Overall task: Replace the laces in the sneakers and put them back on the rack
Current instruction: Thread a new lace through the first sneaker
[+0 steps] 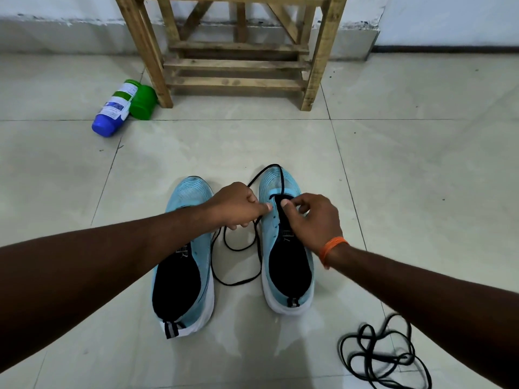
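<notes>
Two light-blue sneakers with white soles stand side by side on the tiled floor, toes pointing away: the left sneaker [184,256] and the right sneaker [283,248]. A black lace [238,282] runs over the right sneaker's toe, through its front eyelets, and loops on the floor between the shoes. My left hand [237,206] pinches the lace at the right sneaker's inner eyelets. My right hand [311,220], with an orange band at the wrist, pinches at the tongue and eyelet area of the same shoe. A second black lace [384,357] lies tangled on the floor at the lower right.
A wooden slatted shoe rack [238,66] stands against the wall straight ahead. A white bottle with a blue cap [115,109] lies on its side next to a green container [143,103] by the rack's left leg.
</notes>
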